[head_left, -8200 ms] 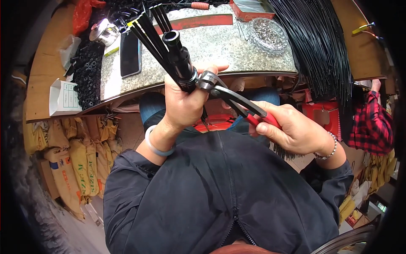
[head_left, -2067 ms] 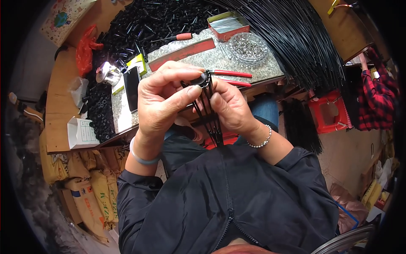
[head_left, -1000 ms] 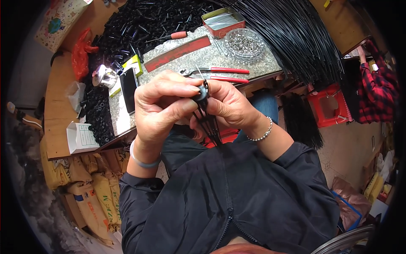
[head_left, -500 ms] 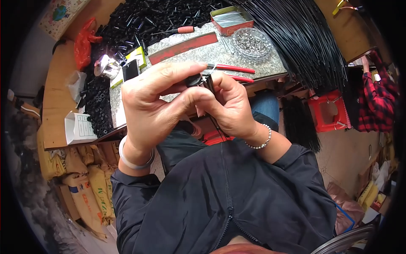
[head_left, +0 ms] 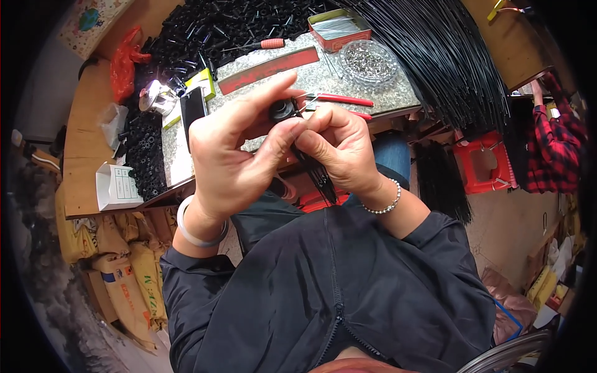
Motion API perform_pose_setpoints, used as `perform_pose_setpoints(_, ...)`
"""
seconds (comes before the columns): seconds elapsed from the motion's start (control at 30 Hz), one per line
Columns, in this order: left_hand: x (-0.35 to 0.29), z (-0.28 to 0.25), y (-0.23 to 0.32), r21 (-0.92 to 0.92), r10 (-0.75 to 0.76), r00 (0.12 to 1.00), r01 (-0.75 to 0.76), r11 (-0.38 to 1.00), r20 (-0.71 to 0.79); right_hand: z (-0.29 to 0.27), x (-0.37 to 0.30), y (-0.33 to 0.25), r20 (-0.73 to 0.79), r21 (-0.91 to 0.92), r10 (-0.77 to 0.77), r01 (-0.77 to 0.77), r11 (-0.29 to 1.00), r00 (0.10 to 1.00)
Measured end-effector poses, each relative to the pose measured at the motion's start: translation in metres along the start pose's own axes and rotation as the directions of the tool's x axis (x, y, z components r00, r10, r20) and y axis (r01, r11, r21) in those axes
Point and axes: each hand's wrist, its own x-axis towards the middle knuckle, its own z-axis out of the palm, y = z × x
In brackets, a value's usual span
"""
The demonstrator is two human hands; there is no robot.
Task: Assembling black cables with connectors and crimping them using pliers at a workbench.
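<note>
Both hands work close together just above the person's dark jacket (head_left: 336, 298). Compared with half a second ago they have drawn slightly apart and turned, so that the small black round cap (head_left: 282, 109) now shows clearly at the top of the grip instead of lying half hidden between the palms; the judgement is that the fitting of the cap onto the bundle of thin black strands (head_left: 316, 174) is near its end, with the piece being turned or pressed home rather than freshly picked up.

On the left hand (head_left: 233, 165) the fingers (head_left: 264, 105) are narrow and curl around the cap, the forefinger stretched over it and the thumb pressing from below. On the right hand (head_left: 339, 146) the fingers (head_left: 323, 121) are closed tight on the strands just under the cap, touching the left thumb. The strands hang down from the grip between the two wrists toward the lap.

Farther off, on the desk (head_left: 323, 78), lie red-handled pliers (head_left: 339, 99) just beyond the knuckles, a long red strip (head_left: 267, 62), a round dish of small metal parts (head_left: 368, 62), a red tin (head_left: 339, 28), a screwdriver (head_left: 261, 45) and a heap of black pieces (head_left: 205, 28). At the far right, long black rods (head_left: 448, 62) fan out over the edge.
</note>
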Motion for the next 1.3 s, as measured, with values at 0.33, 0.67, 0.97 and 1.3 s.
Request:
perform_pose_setpoints(0.33, 0.002, -0.001, -0.007, -0.076, 0.023, 1.0, -0.023, 0.997, 0.0, 0.002, -0.002, 0.002, 0.04, -0.015, -0.057, 0.058, 0.998, 0.998)
perform_pose_setpoints(0.67, 0.0, -0.001, -0.007, -0.166, -0.012, 1.0, 0.01, 0.986, -0.01, -0.008, 0.017, -0.039, 0.169, -0.612, -0.342, 0.37, 0.699, 0.924)
perform_pose_setpoints(0.97, 0.001, -0.003, -0.006, -0.158, 0.057, 0.997, -0.049, 0.986, 0.045, 0.002, 0.024, -0.063, 0.343, -0.764, -0.401, 0.501, 0.407, 0.849)
perform_pose_setpoints(1.3, 0.0, 0.001, 0.0, -0.289, -0.077, 0.995, 0.094, 0.953, 0.07, -0.014, 0.0, 0.01, 0.199, -0.148, 0.288, -0.262, 0.954, 0.937)
